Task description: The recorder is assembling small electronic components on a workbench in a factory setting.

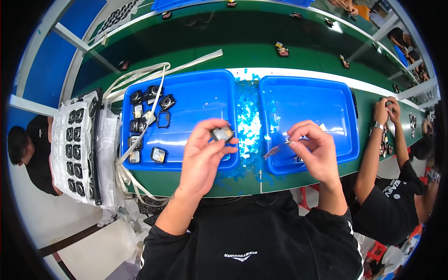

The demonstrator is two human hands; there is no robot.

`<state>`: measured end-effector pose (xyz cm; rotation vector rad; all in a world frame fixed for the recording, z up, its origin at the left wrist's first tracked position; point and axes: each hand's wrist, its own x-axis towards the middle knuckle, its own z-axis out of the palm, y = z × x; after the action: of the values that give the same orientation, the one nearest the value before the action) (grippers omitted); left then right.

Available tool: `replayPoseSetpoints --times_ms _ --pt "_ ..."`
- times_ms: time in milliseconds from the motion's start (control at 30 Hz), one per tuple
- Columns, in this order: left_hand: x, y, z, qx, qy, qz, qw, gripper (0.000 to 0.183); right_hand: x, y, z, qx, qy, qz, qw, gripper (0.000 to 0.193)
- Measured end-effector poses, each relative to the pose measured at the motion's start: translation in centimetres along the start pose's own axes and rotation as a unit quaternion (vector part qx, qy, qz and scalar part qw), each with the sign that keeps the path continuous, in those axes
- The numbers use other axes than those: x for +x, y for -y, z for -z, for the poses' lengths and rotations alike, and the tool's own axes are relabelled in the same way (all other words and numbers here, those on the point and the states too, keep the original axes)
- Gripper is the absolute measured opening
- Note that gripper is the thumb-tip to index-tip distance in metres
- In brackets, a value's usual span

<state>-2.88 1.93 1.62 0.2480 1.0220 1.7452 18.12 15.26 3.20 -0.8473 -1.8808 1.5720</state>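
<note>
My left hand (205, 151) is closed around a small camera unit (222, 134), dark-edged with a pale silver and yellowish face, held over the right part of the left blue tray (196, 74). My right hand (313, 151) pinches a thin, flat reddish strip (276, 151) between thumb and finger, above the right blue tray (308, 82); its kind is too small to tell. In the left tray lie several black camera units (166, 101), some lens up, others showing pale backs. An empty black frame (164, 119) is among them.
Blue film scraps (248, 116) litter the green table between the trays. White straps (140, 77) drape over the left tray. At left stands a stacked white molded tray (70, 149) of camera units. Small assemblies (282, 50) lie on the green belt beyond. Right, a co-worker's hands (387, 108) work.
</note>
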Motion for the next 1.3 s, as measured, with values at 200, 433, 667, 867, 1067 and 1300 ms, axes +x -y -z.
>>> replayPoseSetpoints --times_ms 200,433,667,867,1067,1300 --pt "0.7 1.3 -1.6 0.380 0.150 -0.123 0.905 0.023 0.1 1.3 -2.3 0.043 0.061 -0.007 0.997 0.012" --pt "-0.2 1.1 -1.3 0.408 0.111 -0.172 0.890 0.013 0.4 1.7 -3.3 0.124 0.056 -0.044 0.990 0.011" --pt "-0.4 0.7 -0.6 0.456 0.136 -0.236 0.847 0.012 1.5 1.5 -2.7 0.141 0.179 -0.103 0.968 0.012" --pt "-0.5 0.7 0.4 0.566 0.104 -0.412 0.707 0.016 2.2 0.5 -3.8 0.105 0.165 -0.139 0.971 0.012" --pt "-0.8 1.9 0.7 0.507 0.072 -0.321 0.797 0.015 0.7 1.1 -5.0 -0.041 0.074 -0.009 0.996 0.009" --pt "-1.0 1.7 0.7 0.461 0.095 -0.241 0.849 0.012 0.8 1.4 -4.5 -0.076 0.106 -0.004 0.991 0.010"
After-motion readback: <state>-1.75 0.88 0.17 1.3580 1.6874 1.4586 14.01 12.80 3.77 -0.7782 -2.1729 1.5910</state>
